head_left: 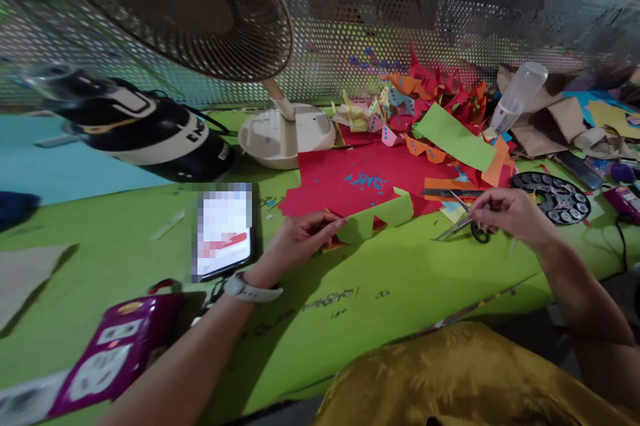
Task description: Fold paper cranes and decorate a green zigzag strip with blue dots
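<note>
Pinched between thumb and fingers of my left hand [313, 234] is a light green paper cutout [395, 211] shaped like a pair of glasses, with a notch in its lower edge. My right hand [510, 213] holds a pair of scissors [453, 226], blades spread and pointing left, apart from the cutout. Under and behind the cutout lies a red paper sheet [325, 176] with small blue bits [367, 181] scattered on it. Orange paper strips and a dark, narrow tool [450, 192] lie just beyond the scissors.
A phone [225, 233] lies left of my left hand, near a purple packet [120, 346]. Behind stand a fan [270, 139] and a tilted black bottle [150, 126]. Cut paper scraps [440, 93] pile up at the back right, beside a clear bottle [520, 96] and a black round palette [555, 213].
</note>
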The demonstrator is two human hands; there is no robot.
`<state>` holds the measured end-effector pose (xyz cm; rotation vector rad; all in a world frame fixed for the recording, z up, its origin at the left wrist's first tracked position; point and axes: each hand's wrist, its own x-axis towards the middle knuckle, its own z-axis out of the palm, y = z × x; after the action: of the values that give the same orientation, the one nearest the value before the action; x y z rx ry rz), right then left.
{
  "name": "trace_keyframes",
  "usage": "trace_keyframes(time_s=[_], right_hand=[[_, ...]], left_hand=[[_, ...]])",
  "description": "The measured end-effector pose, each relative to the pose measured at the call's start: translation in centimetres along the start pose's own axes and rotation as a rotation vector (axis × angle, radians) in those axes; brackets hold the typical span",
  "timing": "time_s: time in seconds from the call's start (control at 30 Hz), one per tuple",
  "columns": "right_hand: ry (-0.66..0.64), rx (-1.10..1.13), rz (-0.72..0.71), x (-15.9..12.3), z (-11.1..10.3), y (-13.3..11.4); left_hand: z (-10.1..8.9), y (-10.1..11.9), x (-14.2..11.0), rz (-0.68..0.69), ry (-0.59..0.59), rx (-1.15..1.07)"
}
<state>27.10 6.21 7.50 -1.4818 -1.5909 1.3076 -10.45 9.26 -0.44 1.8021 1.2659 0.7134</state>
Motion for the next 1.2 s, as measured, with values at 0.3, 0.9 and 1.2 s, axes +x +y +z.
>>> trace_keyframes(time_s=[0.3, 0.9, 1.2], right_hand=[[-0.04, -0.118, -0.198, 0.5, 3.6, -0.8], [-0.104, -0.12, 0.14, 1.4, 5.0, 3.6], [0.622, -1.015, 0.09, -6.4, -6.4, 6.6]], left_hand=[[0.2, -0.2, -0.1, -0.02, -0.006, 0.005], [1.0, -0.3, 0.0, 0.011, -0.005, -0.018], [-0.2, -0.3, -0.2, -0.04, 0.018, -0.052]])
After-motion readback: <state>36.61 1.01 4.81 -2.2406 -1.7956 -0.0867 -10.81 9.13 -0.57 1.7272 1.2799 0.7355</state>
